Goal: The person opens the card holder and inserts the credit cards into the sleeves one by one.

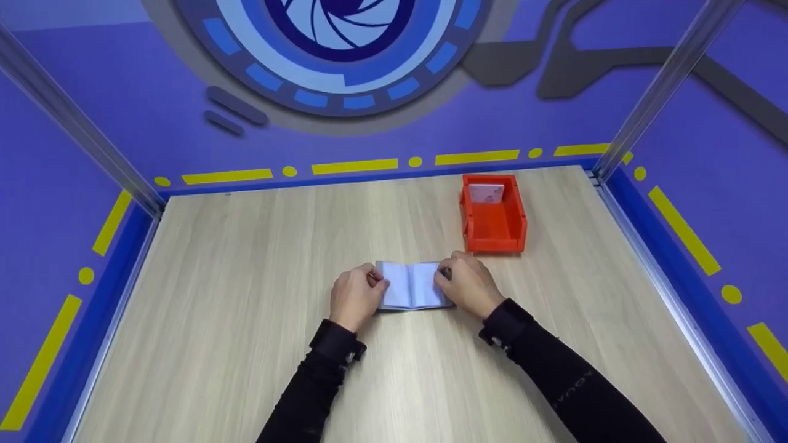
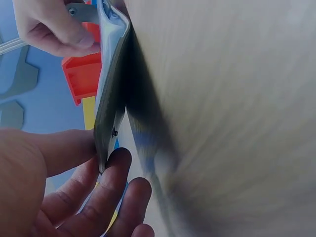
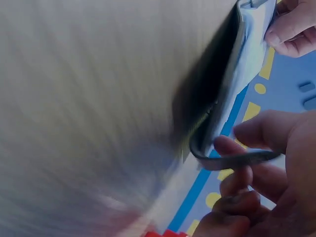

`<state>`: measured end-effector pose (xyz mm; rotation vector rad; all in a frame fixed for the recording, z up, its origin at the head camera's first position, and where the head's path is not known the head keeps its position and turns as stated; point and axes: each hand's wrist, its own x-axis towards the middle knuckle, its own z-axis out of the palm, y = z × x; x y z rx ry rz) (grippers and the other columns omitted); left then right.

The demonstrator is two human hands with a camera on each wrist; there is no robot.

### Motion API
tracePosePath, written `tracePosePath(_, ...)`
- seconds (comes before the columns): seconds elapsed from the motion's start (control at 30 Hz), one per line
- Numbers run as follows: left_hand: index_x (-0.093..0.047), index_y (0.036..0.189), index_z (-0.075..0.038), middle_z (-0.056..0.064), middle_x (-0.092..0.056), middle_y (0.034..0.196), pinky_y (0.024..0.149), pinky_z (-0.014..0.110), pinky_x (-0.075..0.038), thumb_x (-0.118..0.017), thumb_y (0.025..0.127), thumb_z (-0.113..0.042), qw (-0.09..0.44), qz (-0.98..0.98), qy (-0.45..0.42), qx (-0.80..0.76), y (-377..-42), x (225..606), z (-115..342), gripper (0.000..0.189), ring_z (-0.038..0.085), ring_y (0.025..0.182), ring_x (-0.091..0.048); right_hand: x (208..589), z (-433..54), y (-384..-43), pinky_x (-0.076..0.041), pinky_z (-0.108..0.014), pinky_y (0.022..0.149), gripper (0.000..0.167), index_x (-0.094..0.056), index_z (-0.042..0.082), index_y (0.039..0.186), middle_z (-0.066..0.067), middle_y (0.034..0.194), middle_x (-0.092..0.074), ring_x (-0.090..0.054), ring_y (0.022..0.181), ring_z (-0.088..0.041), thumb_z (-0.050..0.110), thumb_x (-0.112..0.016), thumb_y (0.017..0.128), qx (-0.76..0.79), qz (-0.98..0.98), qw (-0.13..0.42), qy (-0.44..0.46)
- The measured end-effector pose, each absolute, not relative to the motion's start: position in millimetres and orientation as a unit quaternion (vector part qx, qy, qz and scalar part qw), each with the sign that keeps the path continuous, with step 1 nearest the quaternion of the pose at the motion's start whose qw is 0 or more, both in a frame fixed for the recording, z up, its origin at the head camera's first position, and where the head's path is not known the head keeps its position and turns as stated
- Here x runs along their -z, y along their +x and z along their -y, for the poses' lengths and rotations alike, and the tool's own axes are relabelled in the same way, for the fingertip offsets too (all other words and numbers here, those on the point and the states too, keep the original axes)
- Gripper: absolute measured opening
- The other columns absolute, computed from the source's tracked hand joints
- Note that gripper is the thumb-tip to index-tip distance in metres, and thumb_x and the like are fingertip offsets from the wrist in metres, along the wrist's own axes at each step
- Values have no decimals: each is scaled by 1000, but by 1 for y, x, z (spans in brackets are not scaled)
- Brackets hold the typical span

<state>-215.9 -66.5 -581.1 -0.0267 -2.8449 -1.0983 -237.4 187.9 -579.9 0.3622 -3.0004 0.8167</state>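
An open card holder (image 1: pixel 411 284) with pale plastic sleeves and a dark cover lies spread between both hands, low over the wooden table. My left hand (image 1: pixel 358 296) pinches its left edge, thumb on the inner side and fingers behind the cover, near a small snap (image 2: pixel 115 133). At the right edge, my right hand (image 1: pixel 471 284) holds the holder between thumb and fingers. A dark closure strap (image 3: pixel 237 160) curves out from that side across the right fingers. In the left wrist view the cover's lower face stands tilted off the tabletop (image 2: pixel 237 113).
An orange-red bin (image 1: pixel 494 246) stands behind the right hand, with a pinkish-white card (image 1: pixel 486 193) leaning at its back. Purple panels (image 1: pixel 345 147) with yellow marks enclose the table at the back and sides. Metal posts (image 1: pixel 665 86) rise at the rear corners.
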Motion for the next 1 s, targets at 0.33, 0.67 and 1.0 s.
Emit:
tracePosePath(0.33,-79,84,-13,2,-78,80,79,44,-53,-89,90,-22,82,952,-30,295,-215,587,68,15,27,78,-70,583,-191,-243,-42,-34,75,19,-81,10,99,-5,89,-63,-56,83,-21,27,-88,94,-279,955,-32,98)
tracePosePath(0.67,-80,78,-15,2,-78,78,82,46,-53,-90,90,-26,79,958,-4,278,-212,584,67,19,29,79,-71,585,-187,-243,-48,-38,87,23,-80,9,112,-5,101,-62,-58,97,-24,20,-89,94,-266,955,-7,133)
tracePosePath(1.0,-80,75,-15,2,-79,77,81,46,-55,-89,89,-23,75,955,1,286,-213,586,65,18,28,77,-73,580,-181,-257,-56,-47,99,24,-83,6,116,-9,103,-82,-73,100,-28,22,-85,98,-238,960,-22,148)
